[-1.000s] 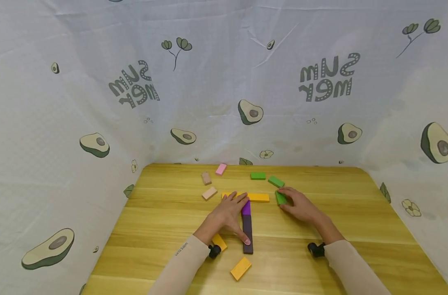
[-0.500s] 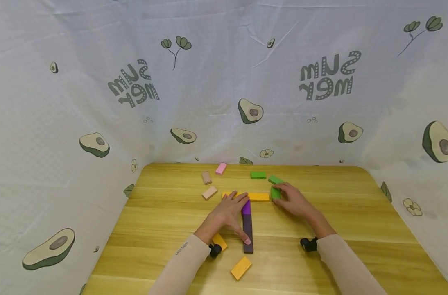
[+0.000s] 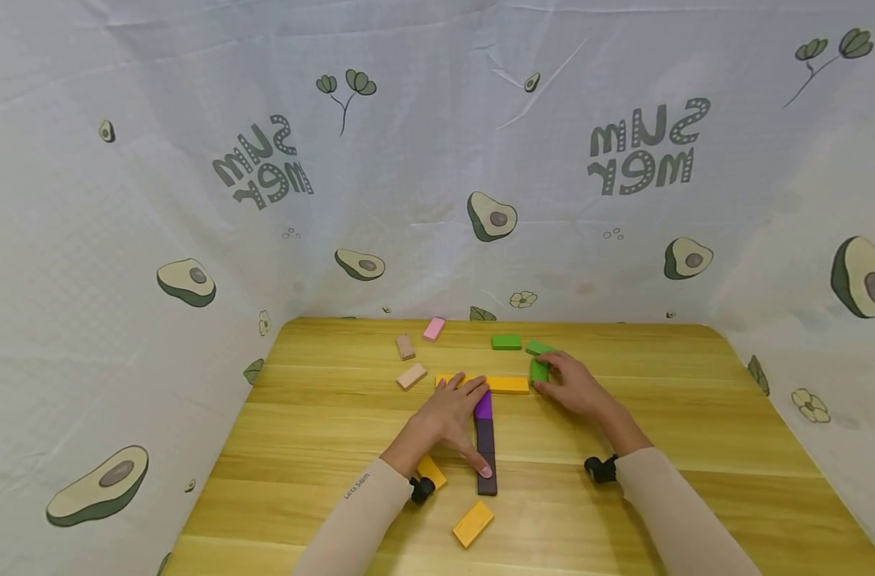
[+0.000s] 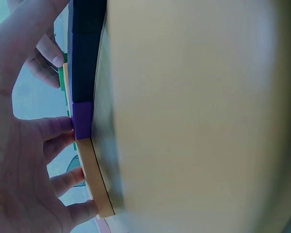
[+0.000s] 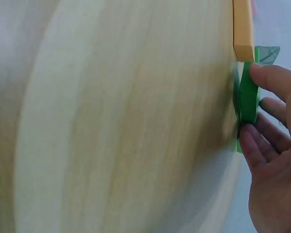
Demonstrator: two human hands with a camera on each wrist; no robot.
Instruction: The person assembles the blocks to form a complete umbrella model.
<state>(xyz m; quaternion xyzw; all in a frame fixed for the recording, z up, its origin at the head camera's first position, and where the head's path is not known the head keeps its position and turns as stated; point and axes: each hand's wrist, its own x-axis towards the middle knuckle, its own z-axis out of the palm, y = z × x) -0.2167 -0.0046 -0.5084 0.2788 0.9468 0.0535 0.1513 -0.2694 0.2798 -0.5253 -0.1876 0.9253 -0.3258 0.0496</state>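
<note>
Between thumb and fingers, my right hand [image 3: 577, 390] pinches a green domino block [image 3: 538, 371], just past the right end of an orange row [image 3: 508, 386]. The right wrist view shows this green block [image 5: 249, 94] standing on edge close over the wood. My left hand [image 3: 443, 418] is spread over a T-shaped arrangement, fingertips at the orange row and the purple block [image 3: 484, 406]. Its thumb rests on the nearer of the dark blocks [image 3: 485, 436] that continue the stem. The left fingers hide the left part of the orange row.
Two more green blocks [image 3: 506, 342] lie behind the right hand's block, one partly covered by that hand. Pink [image 3: 433, 329] and beige blocks [image 3: 412, 376] lie back left. Loose orange blocks [image 3: 473, 524] lie near the left wrist. A printed cloth [image 3: 437, 160] surrounds the wooden table [image 3: 625, 528].
My right hand has shifted the green block left and farther back, turning it straighter, beside the orange row's end. The left hand stays in place.
</note>
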